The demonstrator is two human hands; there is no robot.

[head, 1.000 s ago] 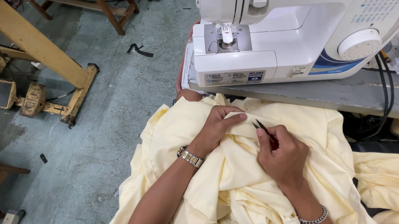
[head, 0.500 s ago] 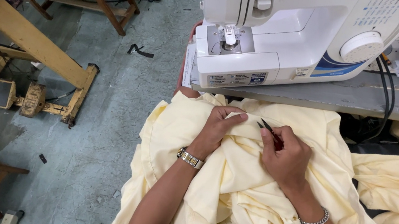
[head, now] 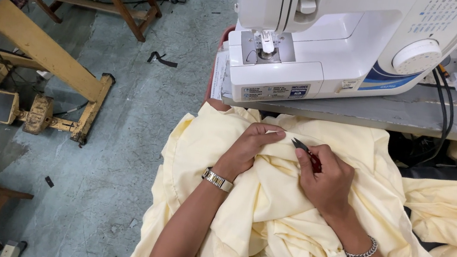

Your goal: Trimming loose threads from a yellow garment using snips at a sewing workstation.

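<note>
Pinching yellow cloth [head: 288, 217], the left hand [head: 250, 147] faces the right hand [head: 326, 184], whose fingers grip snips [head: 302, 147] pointing up-left.

Both forearms reached up from the near edge, bare to the elbow, converging toward the middle. Left hand [head: 250, 147] lay palm down, knuckles raised, fingers curled and pinched together at the far tip, wrist bent slightly right. Right hand [head: 327, 181] sat just right of it, back turned upward, fingers folded inward and thumb pressed against the forefinger in a tight closed grip. Hands near each other, not touching. Left forearm angled from near left, right forearm from near right, both wrists held level.
</note>
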